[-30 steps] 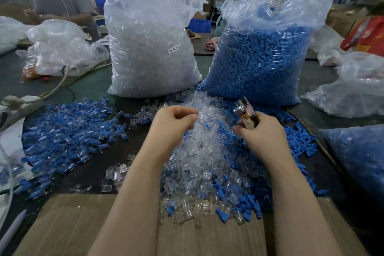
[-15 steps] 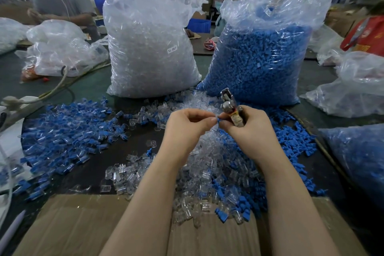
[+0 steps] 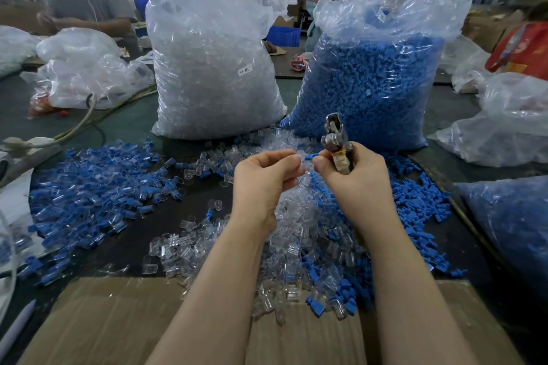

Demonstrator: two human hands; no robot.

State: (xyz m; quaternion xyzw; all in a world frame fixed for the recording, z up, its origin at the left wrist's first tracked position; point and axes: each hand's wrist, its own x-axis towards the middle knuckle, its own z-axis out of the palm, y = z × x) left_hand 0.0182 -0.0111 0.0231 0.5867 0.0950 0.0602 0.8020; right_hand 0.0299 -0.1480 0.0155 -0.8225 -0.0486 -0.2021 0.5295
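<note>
**First speaker:** What has changed at the bench?

**Second speaker:** A second ago the left hand was down in the clear pile, well apart from the right hand. Now both are lifted, and their fingertips meet just above that pile.

**First speaker:** What are they holding?

**Second speaker:** The right thumb and forefinger pinch a blue plug. The other right fingers wrap the pliers, which point nose up. The left fingers are curled tight on what looks like a clear cap, hard to pick out against the pile. I judge the plug is about to go into the cap.

**First speaker:** Is there room to move?

**Second speaker:** Little ahead: the clear-parts bag and the blue-parts bag stand close behind the hands. To the left, dark table shows before the mixed blue-and-clear heap. Loose blue plugs lie to the right. The cardboard edge runs beneath the forearms.
</note>
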